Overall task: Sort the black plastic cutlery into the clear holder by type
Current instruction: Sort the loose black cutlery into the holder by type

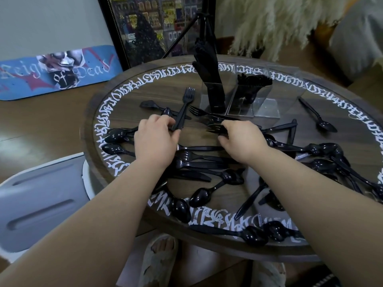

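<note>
Black plastic forks, spoons and knives lie scattered over the round table (pixel 128 88). At the back of the table stands the clear holder (pixel 267 104); its left compartment holds upright knives (pixel 209 79), the middle one holds a bunch of cutlery (pixel 251 83) whose type I cannot tell, and the right one looks empty. My left hand (pixel 155 137) pinches the handle of a fork (pixel 185 106) whose tines point away. My right hand (pixel 241 139) grips another fork (pixel 214 129) with its tines pointing left. A pile of forks (pixel 199 160) lies between my wrists.
Several spoons (pixel 323 154) crowd the right rim, and one spoon (pixel 318 116) lies alone at the far right. A skateboard deck (pixel 56 71), a framed picture (pixel 157 27) and a tripod stand behind the table. A grey stool (pixel 41 195) sits at the left.
</note>
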### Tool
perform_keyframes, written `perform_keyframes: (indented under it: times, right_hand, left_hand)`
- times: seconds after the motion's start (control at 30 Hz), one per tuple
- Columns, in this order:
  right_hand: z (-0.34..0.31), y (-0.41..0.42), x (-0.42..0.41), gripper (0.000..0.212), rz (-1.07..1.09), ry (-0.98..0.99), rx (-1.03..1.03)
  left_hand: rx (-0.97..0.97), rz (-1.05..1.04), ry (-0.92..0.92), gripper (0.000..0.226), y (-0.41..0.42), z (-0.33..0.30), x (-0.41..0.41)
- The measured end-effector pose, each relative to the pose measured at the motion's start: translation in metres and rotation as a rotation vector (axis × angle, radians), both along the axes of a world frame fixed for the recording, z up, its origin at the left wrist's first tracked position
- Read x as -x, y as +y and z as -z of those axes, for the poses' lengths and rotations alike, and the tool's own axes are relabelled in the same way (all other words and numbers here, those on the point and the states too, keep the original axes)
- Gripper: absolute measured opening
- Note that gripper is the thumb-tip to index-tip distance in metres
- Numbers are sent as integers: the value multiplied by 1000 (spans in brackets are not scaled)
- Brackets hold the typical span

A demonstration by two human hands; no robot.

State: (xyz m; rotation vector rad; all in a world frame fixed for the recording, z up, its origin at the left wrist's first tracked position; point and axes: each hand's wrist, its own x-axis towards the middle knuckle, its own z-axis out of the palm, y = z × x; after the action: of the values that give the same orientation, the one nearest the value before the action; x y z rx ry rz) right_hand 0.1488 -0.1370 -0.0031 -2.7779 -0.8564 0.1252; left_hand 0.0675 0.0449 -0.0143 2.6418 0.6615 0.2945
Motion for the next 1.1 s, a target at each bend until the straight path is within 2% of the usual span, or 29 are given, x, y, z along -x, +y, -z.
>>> perform_keyframes:
  times: [0.13, 0.33, 0.47, 0.6, 0.73, 0.93, 1.1]
  right_hand:
    - [3, -8, 2, 13, 78, -26, -62]
    - [2, -13, -5, 20, 122, -28, -123]
    - [-2, -7, -10, 24, 103, 33, -240]
    - [-1, 11, -16, 31, 75, -59, -92]
    - [5, 22, -23, 21, 48, -108, 51]
    - [5, 17, -21, 13, 50, -80, -58]
    - [-7, -1, -10, 18, 90, -128, -127]
  left_hand:
    - [-11, -31, 100, 47, -2, 5, -10]
    - [16, -59, 106, 27, -1, 4, -17]
    - [31, -41, 136, 31, 1, 4, -15]
    - [-7, -16, 170, 29, 0, 3, -14]
    - [-40, 3, 187, 23, -2, 2, -12]
    - [-25, -21, 222, 14, -3, -1, -12]
    - [-16, -22, 214, 10, -3, -13, -6]
